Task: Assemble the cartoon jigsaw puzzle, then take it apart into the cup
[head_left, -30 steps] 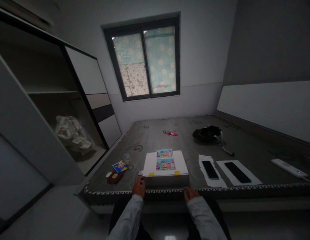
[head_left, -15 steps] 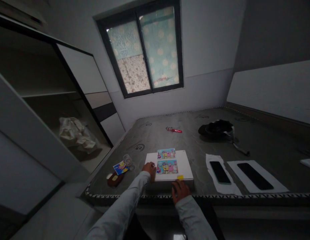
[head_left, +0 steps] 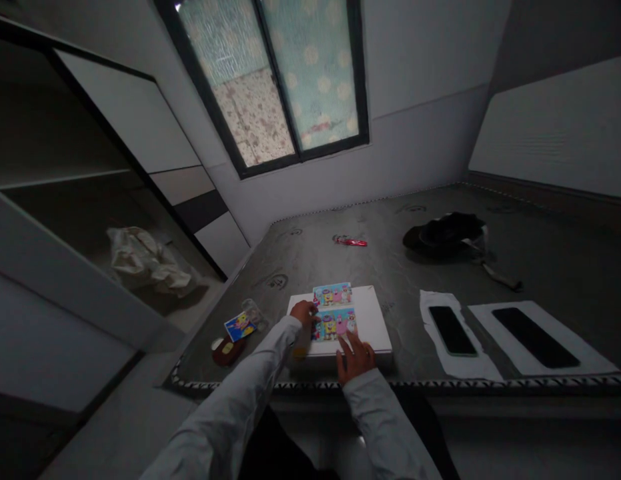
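A shallow white box (head_left: 377, 320) lies near the front edge of the bed. On its lid are two cartoon cards, an upper card (head_left: 335, 293) and a lower card (head_left: 343, 323), one behind the other. My left hand (head_left: 303, 313) is at the left ends of the cards, fingers bent and tips slightly apart, touching around where the cards meet. Over the box's front edge, my right hand (head_left: 357, 359) rests with fingers spread, its fingertips at the lower card's near edge. A yellow patch (head_left: 300, 351) shows at the box's front left corner, beside my left wrist.
Left of the box lie a blue picture card (head_left: 240, 327), a clear plastic item (head_left: 255, 313) and a brown case (head_left: 229, 351). Behind is a red packet (head_left: 357, 243). To the right are a dark cap (head_left: 445, 235) and two phones, one green-edged (head_left: 453, 330), one black (head_left: 535, 337), on white sheets.
The view has tipped downward. My left hand has moved from the box's left edge onto the lid by the cards. My right hand has reached forward from the front edge to the lower card.
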{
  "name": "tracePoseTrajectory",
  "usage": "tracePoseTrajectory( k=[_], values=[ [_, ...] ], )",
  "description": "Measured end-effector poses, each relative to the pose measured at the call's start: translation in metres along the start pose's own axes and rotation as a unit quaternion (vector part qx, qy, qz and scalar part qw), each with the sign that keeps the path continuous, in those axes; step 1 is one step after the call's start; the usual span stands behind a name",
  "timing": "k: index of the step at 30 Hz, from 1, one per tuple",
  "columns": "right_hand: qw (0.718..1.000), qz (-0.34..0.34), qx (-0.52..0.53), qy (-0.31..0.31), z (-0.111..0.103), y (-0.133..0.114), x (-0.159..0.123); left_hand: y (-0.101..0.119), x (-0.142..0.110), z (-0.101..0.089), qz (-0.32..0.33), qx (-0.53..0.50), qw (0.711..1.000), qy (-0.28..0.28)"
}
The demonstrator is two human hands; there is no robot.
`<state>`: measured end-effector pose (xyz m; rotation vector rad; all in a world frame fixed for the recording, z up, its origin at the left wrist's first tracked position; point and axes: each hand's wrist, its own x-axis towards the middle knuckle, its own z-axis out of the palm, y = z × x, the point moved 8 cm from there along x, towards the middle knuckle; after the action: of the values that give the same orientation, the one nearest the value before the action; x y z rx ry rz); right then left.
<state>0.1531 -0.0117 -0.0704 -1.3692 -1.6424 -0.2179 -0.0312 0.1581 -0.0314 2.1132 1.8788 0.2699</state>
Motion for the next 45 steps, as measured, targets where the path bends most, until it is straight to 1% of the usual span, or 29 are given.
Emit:
tracePoseTrajectory(
  k=[5, 9, 13, 19, 25, 32, 38, 45],
  values=[
    [0.999, 0.026, 0.004, -0.025, 0.007, -0.008, -0.001, -0.001, 0.006, 0.001, 0.01, -0.01, 0.999, -0.03],
    [0.998, 0.045, 0.006, -0.037, 0.009, -0.007, -0.002, -0.002, 0.008, 0.005, 0.01, -0.023, 0.999, -0.045],
    [0.998, 0.044, 0.009, -0.041, 0.009, -0.007, -0.002, -0.005, 0.011, 0.005, 0.012, -0.03, 0.998, -0.058],
    [0.998, 0.043, 0.017, -0.04, 0.011, -0.005, -0.003, -0.007, 0.009, 0.006, 0.032, -0.045, 0.996, -0.067],
    [0.998, 0.042, 0.01, -0.051, 0.014, -0.004, -0.005, -0.009, 0.002, 0.001, 0.041, -0.07, 0.995, -0.05],
    [0.997, 0.049, 0.007, -0.065, 0.017, -0.004, -0.005, -0.013, -0.001, 0.0, 0.053, -0.13, 0.989, -0.043],
    [0.997, 0.049, -0.001, -0.062, 0.018, -0.004, -0.007, -0.019, -0.004, 0.0, 0.037, -0.15, 0.988, -0.011],
    [0.996, 0.042, -0.021, -0.075, 0.018, -0.005, -0.007, -0.001, -0.018, -0.008, 0.1, -0.117, 0.988, 0.015]
  ],
)
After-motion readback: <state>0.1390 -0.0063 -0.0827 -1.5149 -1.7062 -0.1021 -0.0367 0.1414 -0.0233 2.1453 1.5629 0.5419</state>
